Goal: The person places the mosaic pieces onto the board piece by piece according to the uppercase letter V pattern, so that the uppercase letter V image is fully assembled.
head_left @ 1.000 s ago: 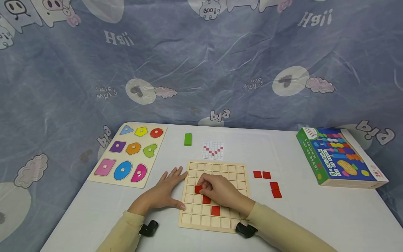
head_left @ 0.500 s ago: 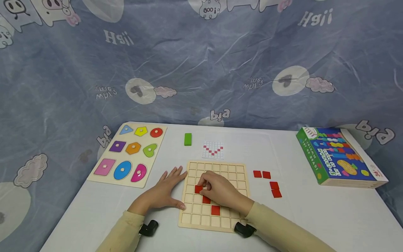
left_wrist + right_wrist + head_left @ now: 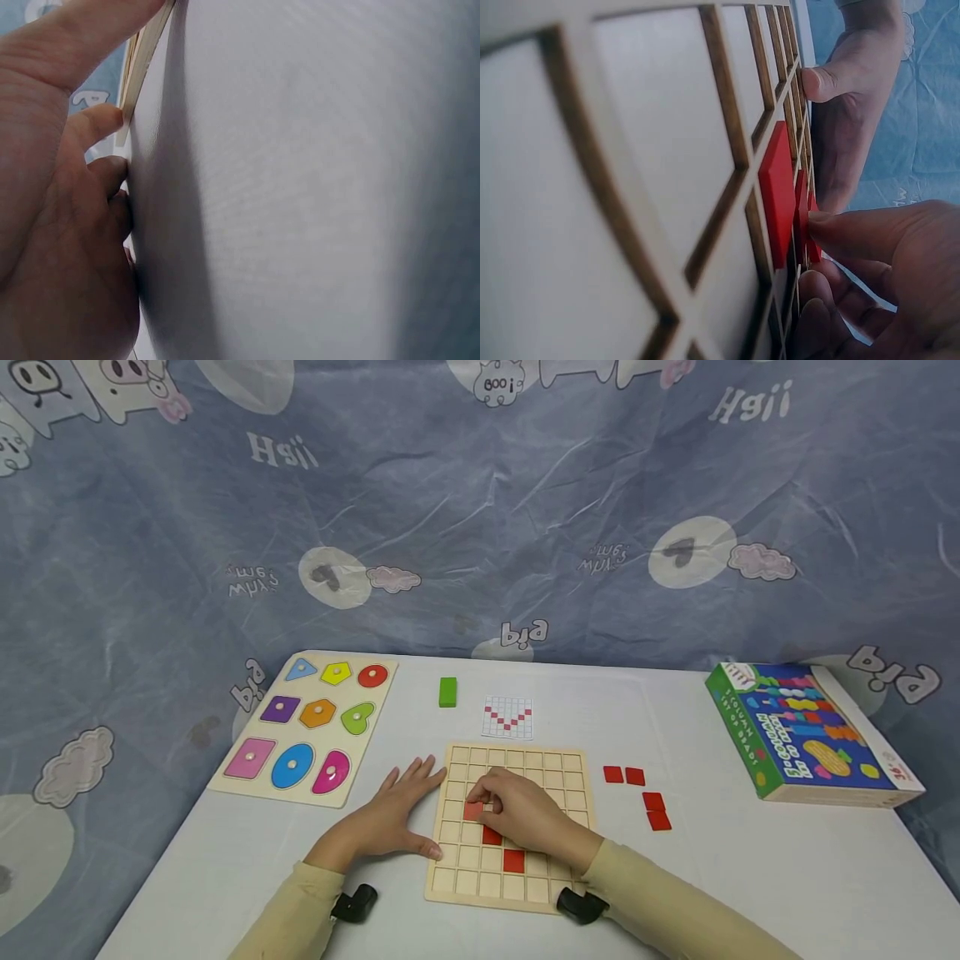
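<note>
My right hand [image 3: 525, 814] is over the wooden grid board [image 3: 467, 858], thumb and bent fingers pinching a red square tile [image 3: 472, 811] at a cell left of the middle. Two more red tiles, one nearer tile [image 3: 492, 835] and another tile [image 3: 513, 862], lie in cells running diagonally toward the front. In the right wrist view the thumb [image 3: 862, 232] meets a tile's edge; the other fingertips are partly hidden. With fingers spread, my left hand [image 3: 390, 818] rests on the table and touches the board's left edge, its thumb at the lower side.
Several loose red tiles [image 3: 652, 802] lie right of the board. Behind it are a printed pattern card [image 3: 507, 717] and a green block [image 3: 447, 692]. A shape puzzle [image 3: 307, 739] sits at left, a bead-game box [image 3: 813, 735] at far right.
The red tile at my right fingertips looks lighter now, as if its tilt has shifted slightly. My right hand has barely moved; my left hand stays still.
</note>
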Motion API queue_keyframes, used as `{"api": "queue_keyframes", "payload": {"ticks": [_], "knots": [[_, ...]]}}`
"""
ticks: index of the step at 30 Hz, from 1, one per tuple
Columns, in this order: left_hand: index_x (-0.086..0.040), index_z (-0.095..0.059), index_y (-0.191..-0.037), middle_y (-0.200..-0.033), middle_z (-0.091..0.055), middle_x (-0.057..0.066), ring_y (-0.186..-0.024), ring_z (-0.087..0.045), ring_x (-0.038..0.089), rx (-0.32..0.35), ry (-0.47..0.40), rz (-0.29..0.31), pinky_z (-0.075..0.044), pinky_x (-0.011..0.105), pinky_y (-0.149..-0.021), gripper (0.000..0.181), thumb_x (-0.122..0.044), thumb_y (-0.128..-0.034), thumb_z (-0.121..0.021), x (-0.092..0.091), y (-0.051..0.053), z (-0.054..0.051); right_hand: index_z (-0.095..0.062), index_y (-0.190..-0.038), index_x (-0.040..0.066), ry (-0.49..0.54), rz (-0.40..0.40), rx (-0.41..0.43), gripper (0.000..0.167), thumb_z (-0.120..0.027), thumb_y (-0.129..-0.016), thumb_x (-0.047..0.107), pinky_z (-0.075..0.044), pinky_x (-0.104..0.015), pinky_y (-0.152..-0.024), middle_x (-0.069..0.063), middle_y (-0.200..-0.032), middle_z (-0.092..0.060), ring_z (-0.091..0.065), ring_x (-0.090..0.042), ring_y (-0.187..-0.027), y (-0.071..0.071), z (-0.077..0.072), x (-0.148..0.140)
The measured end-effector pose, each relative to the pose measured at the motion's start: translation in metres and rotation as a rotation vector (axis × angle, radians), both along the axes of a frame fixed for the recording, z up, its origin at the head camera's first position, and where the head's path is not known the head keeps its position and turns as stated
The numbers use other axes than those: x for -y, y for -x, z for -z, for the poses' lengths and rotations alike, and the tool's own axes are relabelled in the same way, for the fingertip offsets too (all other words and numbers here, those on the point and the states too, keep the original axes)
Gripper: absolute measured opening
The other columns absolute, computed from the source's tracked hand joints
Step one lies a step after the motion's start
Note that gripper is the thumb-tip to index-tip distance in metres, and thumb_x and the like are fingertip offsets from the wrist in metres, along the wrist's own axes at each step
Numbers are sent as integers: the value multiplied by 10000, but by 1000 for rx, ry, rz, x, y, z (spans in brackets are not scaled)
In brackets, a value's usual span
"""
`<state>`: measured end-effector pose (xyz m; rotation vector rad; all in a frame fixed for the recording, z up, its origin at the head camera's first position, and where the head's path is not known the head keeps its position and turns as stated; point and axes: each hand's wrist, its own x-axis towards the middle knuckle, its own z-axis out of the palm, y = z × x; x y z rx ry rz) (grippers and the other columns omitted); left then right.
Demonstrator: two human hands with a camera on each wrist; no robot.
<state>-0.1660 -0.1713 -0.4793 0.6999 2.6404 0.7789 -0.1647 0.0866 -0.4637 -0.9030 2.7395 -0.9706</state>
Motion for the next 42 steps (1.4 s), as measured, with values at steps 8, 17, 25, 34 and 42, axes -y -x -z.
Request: {"api": "queue_keyframes", "payload": {"ticks": [8,17,25,34,42], "knots": [[-129,-322,-1606,-1693,-157,124,-1568,-52,325,6,-12,3,8,550,-1255,1179,-544,-668,-903,0,-1,-1,-750,-1096,172,-14,-3,7,195,-757,-906,130,-458,-218,-634,57,-941,-604,-498,-29,-709,0,0,0],[-139,-325,-1607,-1694,-159,113,-1569,-51,318,11,-5,-7,8,541,-1258,1173,-542,-670,-903,-1,-1,-3,-753,-1094,166,-21,2,12,192,-750,-907,124,-456,-218,-633,57,-944,-603,-496,-31,-706,0,1,1],[-144,-322,-1608,-1695,-156,115,-1570,-46,316,2,-6,2,12,539,-1258,1180,-560,-666,-896,0,0,-1,-757,-1090,164,-19,6,21,185,-750,-908,134,-456,-222,-623,57,-952,-608,-498,-33,-701,0,0,1],[-148,-323,-1608,-1695,-154,109,-1570,-44,310,5,-6,-2,13,539,-1258,1186,-567,-659,-897,0,0,0,-749,-1110,171,6,12,41,198,-749,-913,152,-478,-230,-674,61,-952,-606,-517,-38,-741,0,-1,-2],[-149,-336,-1604,-1693,-169,108,-1570,-53,312,2,-4,-8,5,544,-1257,1184,-562,-650,-905,0,0,1,-742,-1122,199,30,39,82,196,-733,-930,163,-489,-242,-703,76,-971,-602,-534,-52,-769,-1,-3,-9]]}}
